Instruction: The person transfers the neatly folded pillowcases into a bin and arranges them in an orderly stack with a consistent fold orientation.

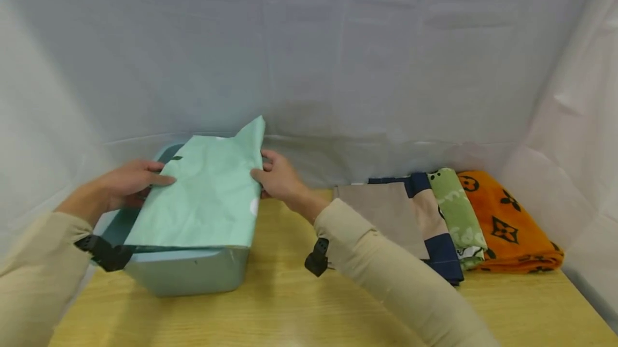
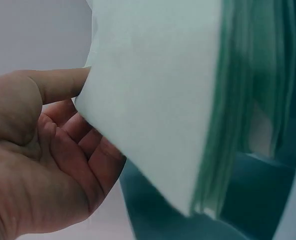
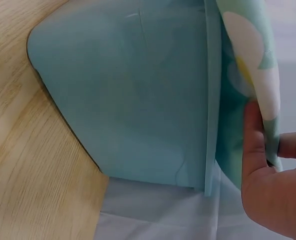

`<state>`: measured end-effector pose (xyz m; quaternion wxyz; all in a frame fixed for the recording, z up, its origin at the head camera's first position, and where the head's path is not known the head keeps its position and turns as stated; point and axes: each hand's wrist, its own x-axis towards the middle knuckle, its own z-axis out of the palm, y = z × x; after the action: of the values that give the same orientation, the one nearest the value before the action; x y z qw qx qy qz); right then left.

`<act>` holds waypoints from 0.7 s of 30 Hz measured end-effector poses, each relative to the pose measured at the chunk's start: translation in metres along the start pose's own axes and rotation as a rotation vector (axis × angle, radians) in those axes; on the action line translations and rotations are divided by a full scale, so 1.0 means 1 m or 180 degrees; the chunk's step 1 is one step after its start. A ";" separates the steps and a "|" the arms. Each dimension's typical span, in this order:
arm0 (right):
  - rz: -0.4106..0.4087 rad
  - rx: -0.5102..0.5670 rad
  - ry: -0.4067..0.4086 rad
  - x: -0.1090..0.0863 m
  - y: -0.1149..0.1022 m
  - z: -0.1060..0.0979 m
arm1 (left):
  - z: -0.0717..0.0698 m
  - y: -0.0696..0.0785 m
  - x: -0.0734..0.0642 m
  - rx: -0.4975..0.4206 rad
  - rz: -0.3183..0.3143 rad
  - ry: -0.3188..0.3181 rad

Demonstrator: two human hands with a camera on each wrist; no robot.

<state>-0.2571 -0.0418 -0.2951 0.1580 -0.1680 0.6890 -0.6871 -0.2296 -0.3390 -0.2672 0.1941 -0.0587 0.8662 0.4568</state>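
A folded mint-green cloth (image 1: pixel 193 202) with white patches lies over the mouth of a pale blue plastic bin (image 1: pixel 193 274) at the left of the table. My left hand (image 1: pixel 127 181) pinches the cloth's left edge, thumb on top. In the left wrist view, that hand (image 2: pixel 53 155) has its fingers under a pale fold (image 2: pixel 152 85), beside several green layers. On the opposite side, my right hand (image 1: pixel 282 178) grips the right edge between thumb and fingers. The right wrist view shows the cloth's flowered edge (image 3: pixel 265 75) just above the bin's rim (image 3: pixel 212 100).
To the right on the wooden table (image 1: pixel 289 304) lie several folded cloths: a grey-beige one (image 1: pixel 376 213) with a navy-bordered part (image 1: pixel 441 250), a green one (image 1: pixel 456 210) and an orange one (image 1: pixel 512 229) with dark motifs. White sheeting (image 1: pixel 309 57) hangs behind and at the sides.
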 end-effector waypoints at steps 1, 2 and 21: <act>-0.0019 -0.0018 -0.0010 0.001 0.001 0.002 | -0.001 -0.001 0.000 0.0024 -0.0010 0.0000; -0.0040 -0.0066 -0.0015 0.001 0.001 0.003 | -0.003 -0.003 -0.001 0.0071 -0.0008 0.0004; -0.0105 -0.1728 0.0381 0.020 0.009 0.037 | -0.022 -0.032 -0.007 0.0656 -0.0010 0.0267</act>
<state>-0.2582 -0.0835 -0.3039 0.0550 -0.1746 0.8532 -0.4885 -0.2201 -0.3760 -0.2781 0.1634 -0.0589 0.9158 0.3622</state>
